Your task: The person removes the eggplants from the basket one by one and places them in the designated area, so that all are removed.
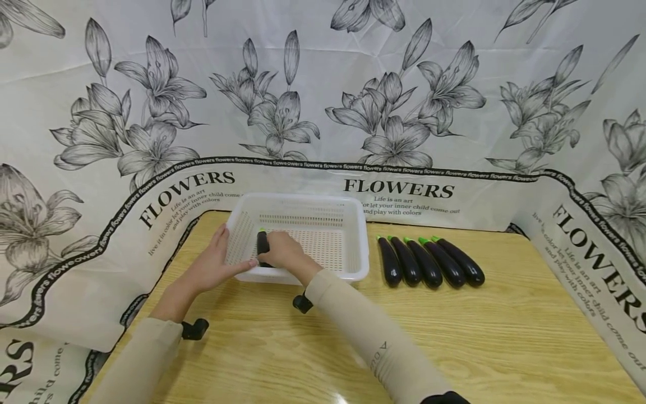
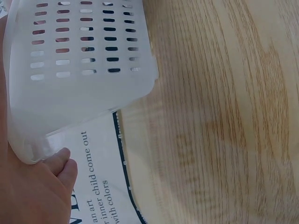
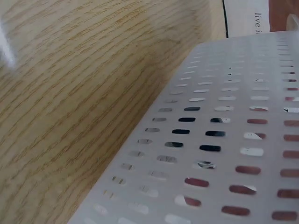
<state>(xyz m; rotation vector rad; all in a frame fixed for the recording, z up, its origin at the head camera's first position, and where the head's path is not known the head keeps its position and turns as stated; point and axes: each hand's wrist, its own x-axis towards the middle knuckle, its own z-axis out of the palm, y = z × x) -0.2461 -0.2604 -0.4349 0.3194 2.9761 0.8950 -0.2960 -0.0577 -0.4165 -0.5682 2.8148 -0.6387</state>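
Observation:
A white slotted basket (image 1: 333,275) stands on the wooden table, left of centre. My right hand (image 1: 280,252) reaches inside it and grips a dark purple eggplant (image 1: 262,242) with a green stem end, low over the basket floor near the left side. My left hand (image 1: 224,258) rests against the basket's front-left corner, fingers straight along the left wall and thumb on the front rim. The left wrist view shows that corner of the basket (image 2: 79,93) with my left hand (image 2: 32,191) under its edge. The right wrist view shows only the basket wall (image 3: 224,154) up close.
Several more eggplants (image 1: 429,261) lie side by side to the right of the basket, stems pointing away. The wooden table (image 1: 454,336) stretches out in front and to the right. A floral printed cloth (image 1: 323,84) walls in the back and both sides.

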